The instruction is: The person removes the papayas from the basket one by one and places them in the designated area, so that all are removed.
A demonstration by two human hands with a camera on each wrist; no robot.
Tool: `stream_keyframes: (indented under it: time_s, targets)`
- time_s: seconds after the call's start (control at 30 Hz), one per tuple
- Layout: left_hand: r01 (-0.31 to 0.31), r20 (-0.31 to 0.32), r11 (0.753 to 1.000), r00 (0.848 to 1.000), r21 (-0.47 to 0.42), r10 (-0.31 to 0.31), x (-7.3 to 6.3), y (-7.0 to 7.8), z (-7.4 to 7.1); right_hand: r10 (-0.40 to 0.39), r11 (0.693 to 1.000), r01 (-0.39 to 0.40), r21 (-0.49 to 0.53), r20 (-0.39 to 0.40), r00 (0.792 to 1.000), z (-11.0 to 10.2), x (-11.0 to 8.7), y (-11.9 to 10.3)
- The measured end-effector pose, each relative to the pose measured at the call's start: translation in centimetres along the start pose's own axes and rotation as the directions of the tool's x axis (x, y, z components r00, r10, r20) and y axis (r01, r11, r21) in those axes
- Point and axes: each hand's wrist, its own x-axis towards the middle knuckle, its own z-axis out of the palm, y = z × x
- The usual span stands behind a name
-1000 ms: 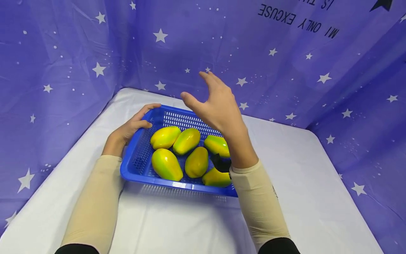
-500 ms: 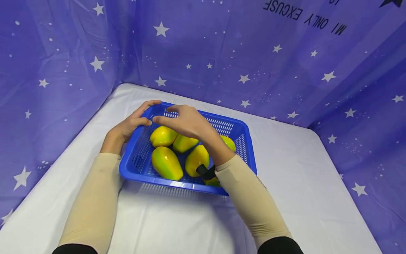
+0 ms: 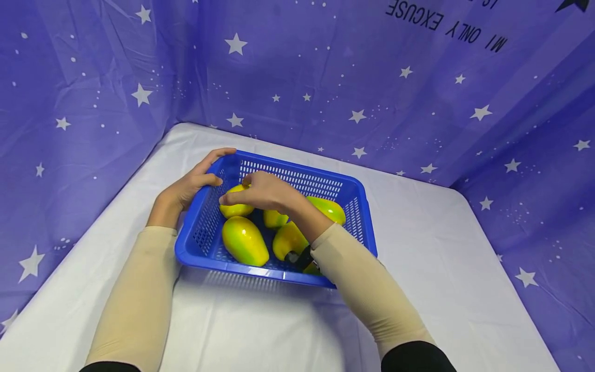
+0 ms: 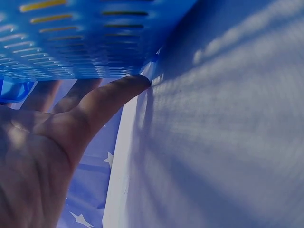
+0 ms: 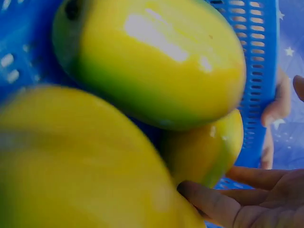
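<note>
Curtain (image 3: 297, 62): lettering (image 3: 465, 32) "MI ONLY EXCUSE", upside down; another line cut off
Left grip (image 3: 188, 185): clamped on basket's (image 3: 260, 272) left rim
Right grip (image 3: 261, 191): thumb and fingers apart at far-left fruit (image 3: 236, 210) inside basket; contact unclear
Left wrist view: yellow through basket's outer slots (image 4: 51, 19), unseen from head

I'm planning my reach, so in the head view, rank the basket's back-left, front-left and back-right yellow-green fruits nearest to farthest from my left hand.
1. Back-left fruit, close beside your left hand.
2. Front-left fruit, nearer you.
3. Back-right fruit, across the blue basket.
</note>
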Motion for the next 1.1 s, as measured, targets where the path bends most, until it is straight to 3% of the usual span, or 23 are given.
stream_keyframes:
  time_s: [0.47, 0.77, 1.1]
  targets:
    - [0.005, 0.006, 1.0, 1.0, -0.006, -0.005, 0.3, 0.2, 0.5, -0.073, 0.996, 0.071, 0.047, 0.049, 0.996, 1.1, 1.0, 1.2]
    - [-0.008, 0.012, 1.0, 1.0, 0.005, 0.008, 0.3, 0.3, 0.4, -0.085, 0.994, 0.081, 0.073, 0.047, 0.995, 0.5, 1.0, 1.1]
    - [-0.033, 0.009, 0.996, 0.999, 0.082, 0.033, 0.1, -0.2, 0.0, -0.214, 0.973, 0.215, 0.084, -0.021, 0.977, -0.9, 0.0, 1.1]
